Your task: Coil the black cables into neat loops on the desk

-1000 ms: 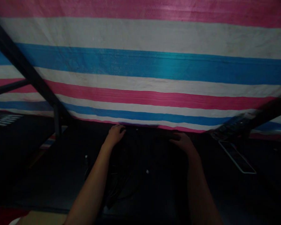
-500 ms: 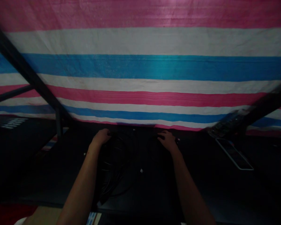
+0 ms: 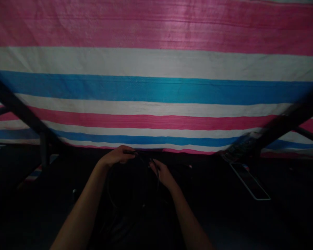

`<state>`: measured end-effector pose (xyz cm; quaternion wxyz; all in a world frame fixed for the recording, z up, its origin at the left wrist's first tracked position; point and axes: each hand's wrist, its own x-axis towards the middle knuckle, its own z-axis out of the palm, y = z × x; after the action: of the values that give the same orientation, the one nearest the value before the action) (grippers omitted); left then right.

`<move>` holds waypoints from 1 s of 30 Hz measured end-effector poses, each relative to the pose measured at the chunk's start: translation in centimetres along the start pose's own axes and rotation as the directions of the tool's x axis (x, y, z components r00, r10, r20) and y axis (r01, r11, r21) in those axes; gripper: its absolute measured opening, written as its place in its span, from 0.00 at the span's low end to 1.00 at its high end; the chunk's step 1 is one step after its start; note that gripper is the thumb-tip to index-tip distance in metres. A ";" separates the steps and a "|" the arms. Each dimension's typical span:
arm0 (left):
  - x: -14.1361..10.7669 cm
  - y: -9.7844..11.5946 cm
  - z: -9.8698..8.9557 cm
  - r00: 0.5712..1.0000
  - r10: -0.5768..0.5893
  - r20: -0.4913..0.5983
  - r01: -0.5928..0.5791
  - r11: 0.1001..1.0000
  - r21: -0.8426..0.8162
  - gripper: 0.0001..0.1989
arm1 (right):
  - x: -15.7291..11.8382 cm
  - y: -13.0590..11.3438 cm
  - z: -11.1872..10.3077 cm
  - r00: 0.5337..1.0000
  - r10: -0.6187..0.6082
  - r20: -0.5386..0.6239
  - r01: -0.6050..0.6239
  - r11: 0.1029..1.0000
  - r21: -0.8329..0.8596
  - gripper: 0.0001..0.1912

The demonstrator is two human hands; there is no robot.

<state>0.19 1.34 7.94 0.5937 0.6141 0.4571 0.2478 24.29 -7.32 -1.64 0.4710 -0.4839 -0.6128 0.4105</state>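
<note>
A dark looped cable (image 3: 109, 189) hangs between my two hands over the black surface. My left hand (image 3: 117, 156) is closed on one part of it, thumb and fingers pinching near the far edge. To the right and slightly lower, my right hand (image 3: 160, 172) is closed around another stretch of the cable. Most of the cable blends into the dark surface, so its ends cannot be made out. A small pale speck (image 3: 143, 205) shows below the hands.
Striped pink, white and blue sheeting (image 3: 156, 90) rises behind the black tabletop (image 3: 219, 215). A phone-like slab with a pale rim (image 3: 250, 182) lies at right, beside a clear plastic package (image 3: 240, 147). Dark slanted bars stand at left (image 3: 21, 111) and right (image 3: 289, 121).
Both hands have come closer together, the right one moving left. The cable, which lay coiled near my left arm, is now lifted between them. The view has tilted and shifted a little.
</note>
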 end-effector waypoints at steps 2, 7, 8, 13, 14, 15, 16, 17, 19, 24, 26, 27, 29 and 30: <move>1.4 -1.4 0.7 0.996 0.013 0.084 -0.014 1.000 0.016 0.12 | -0.1 0.2 0.4 0.999 -0.047 -0.006 0.046 0.998 -0.048 0.16; 3.2 -5.3 2.4 0.994 -0.008 0.113 -0.003 0.995 0.096 0.20 | -0.5 2.6 0.6 0.986 -0.162 -0.026 0.147 0.943 -0.299 0.15; 3.4 -5.9 2.8 0.994 -0.014 0.109 0.001 0.993 0.115 0.21 | -0.5 3.1 0.6 0.983 -0.183 -0.006 0.171 0.928 -0.332 0.18; 4.0 -6.8 4.2 0.997 -0.011 0.072 0.003 0.995 0.102 0.31 | -0.5 3.6 0.7 0.980 -0.198 0.008 0.182 0.885 -0.429 0.23; 4.1 -6.8 4.3 0.998 -0.017 0.065 0.010 0.995 0.101 0.33 | -0.3 3.4 0.6 0.980 -0.200 0.002 0.182 0.887 -0.425 0.22; 4.2 -6.8 4.4 0.998 -0.024 0.057 0.018 0.994 0.106 0.35 | -0.2 3.2 0.6 0.978 -0.208 0.003 0.191 0.891 -0.412 0.20; 4.2 -6.8 4.4 0.998 -0.029 0.051 0.023 0.993 0.117 0.36 | 0.0 2.9 0.7 0.976 -0.220 0.012 0.206 0.896 -0.393 0.18; 4.2 -6.8 4.3 0.998 -0.030 0.059 0.022 0.991 0.135 0.37 | 0.1 2.7 0.7 0.973 -0.230 0.022 0.221 0.901 -0.373 0.15; 4.0 -6.8 4.2 0.991 -0.023 0.132 0.000 0.985 0.173 0.37 | 0.4 2.2 0.9 0.972 -0.233 0.013 0.224 0.914 -0.339 0.12; 3.0 -7.1 4.9 0.894 -0.012 0.448 -0.019 0.998 0.064 0.28 | 0.2 0.9 1.8 0.986 -0.089 -0.140 0.056 0.973 -0.223 0.16; 2.7 -7.1 5.5 0.834 -0.029 0.550 0.009 0.999 0.039 0.29 | 0.1 0.5 2.2 0.977 -0.018 -0.210 -0.013 0.990 -0.144 0.19; 2.5 -7.1 5.8 0.808 -0.044 0.587 0.030 0.999 0.035 0.30 | 0.0 0.4 2.4 0.967 -0.003 -0.255 -0.024 0.995 -0.100 0.20; 2.4 -6.9 6.2 0.776 -0.051 0.629 0.048 0.999 0.022 0.30 | 0.1 0.3 2.6 0.929 -0.003 -0.371 -0.002 1.000 -0.012 0.21; 2.4 -6.9 6.4 0.766 -0.041 0.641 0.034 0.999 0.023 0.30 | 0.2 0.4 2.6 0.902 0.004 -0.432 0.010 1.000 0.029 0.22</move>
<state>4.85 -0.68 -0.29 0.7159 0.6554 0.2404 0.0092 21.78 -7.22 -2.54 0.6030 -0.5546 -0.4877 0.3016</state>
